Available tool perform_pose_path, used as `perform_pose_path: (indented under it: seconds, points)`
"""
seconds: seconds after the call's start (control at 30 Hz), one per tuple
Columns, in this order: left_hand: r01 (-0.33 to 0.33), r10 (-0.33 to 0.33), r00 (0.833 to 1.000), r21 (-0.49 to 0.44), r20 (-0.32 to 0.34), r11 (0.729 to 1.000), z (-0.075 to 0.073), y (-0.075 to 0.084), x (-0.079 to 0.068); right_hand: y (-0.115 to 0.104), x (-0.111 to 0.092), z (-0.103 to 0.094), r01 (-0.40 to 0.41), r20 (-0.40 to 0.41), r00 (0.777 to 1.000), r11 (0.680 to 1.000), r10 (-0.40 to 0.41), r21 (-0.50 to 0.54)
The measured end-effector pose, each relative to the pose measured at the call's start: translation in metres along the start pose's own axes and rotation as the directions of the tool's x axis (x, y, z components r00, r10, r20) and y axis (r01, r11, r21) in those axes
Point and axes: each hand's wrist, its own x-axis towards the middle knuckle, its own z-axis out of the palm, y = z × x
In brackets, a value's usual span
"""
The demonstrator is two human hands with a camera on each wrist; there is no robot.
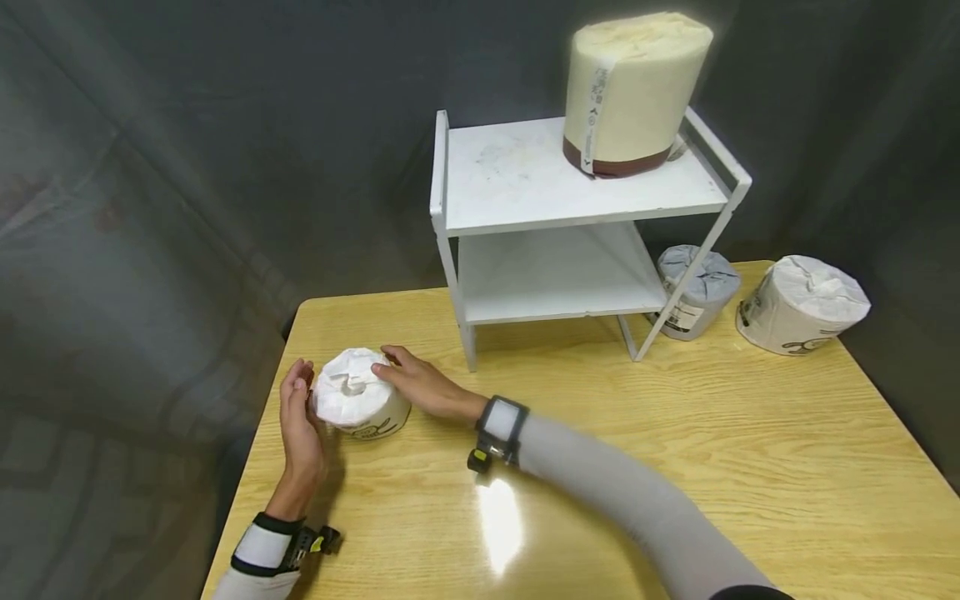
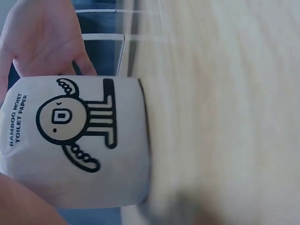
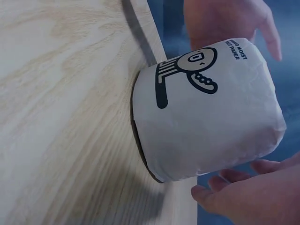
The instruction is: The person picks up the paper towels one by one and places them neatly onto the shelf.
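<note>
A white paper-wrapped toilet paper roll (image 1: 362, 398) stands upright on the table's left part, a dent in the middle of its top. Its side shows a black cartoon figure and the printed words "bamboo moist toilet paper" (image 2: 18, 119). My left hand (image 1: 302, 421) is at the roll's left side, fingers extended and pointing away from me. From the right, my right hand (image 1: 423, 383) reaches over the roll's far right edge, its fingers loosely spread. In the right wrist view, my right hand (image 3: 253, 194) has relaxed fingertips close beside the wrapper; the left hand (image 3: 225, 21) shows on the far side.
A white two-tier rack (image 1: 555, 217) stands at the table's back. A large cream package with a brown base (image 1: 637, 100) is on its top shelf. Right of the rack are a grey wrapped roll (image 1: 697, 287) and a white wrapped roll (image 1: 802, 304). Dark cloth (image 1: 300, 125) hangs behind.
</note>
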Motion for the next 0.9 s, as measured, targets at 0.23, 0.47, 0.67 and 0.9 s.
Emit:
perform_pose_path:
  seconds: [0.23, 0.47, 0.67, 0.9]
  points:
    - [0.096, -0.107, 0.994, -0.216, -0.037, 0.972, 0.001, -0.014, -0.006, 0.002, 0.006, 0.008, -0.011, -0.052, 0.999, 0.999, 0.014, 0.045]
    - [0.084, -0.093, 0.995, -0.237, -0.026, 0.968, 0.009, -0.021, -0.011, 0.006, 0.01, 0.015, -0.008, -0.091, 0.996, 0.994, 0.018, 0.106]
    - [0.058, -0.077, 0.996, -0.298, -0.051, 0.953, 0.014, -0.027, -0.01, 0.01, 0.014, 0.02, 0.011, -0.091, 0.996, 0.993, 0.0, 0.118]
    - [0.074, -0.095, 0.994, -0.283, -0.06, 0.956, 0.017, -0.033, -0.009, 0.015, 0.015, 0.024, 0.009, -0.099, 0.995, 0.992, 0.003, 0.123]
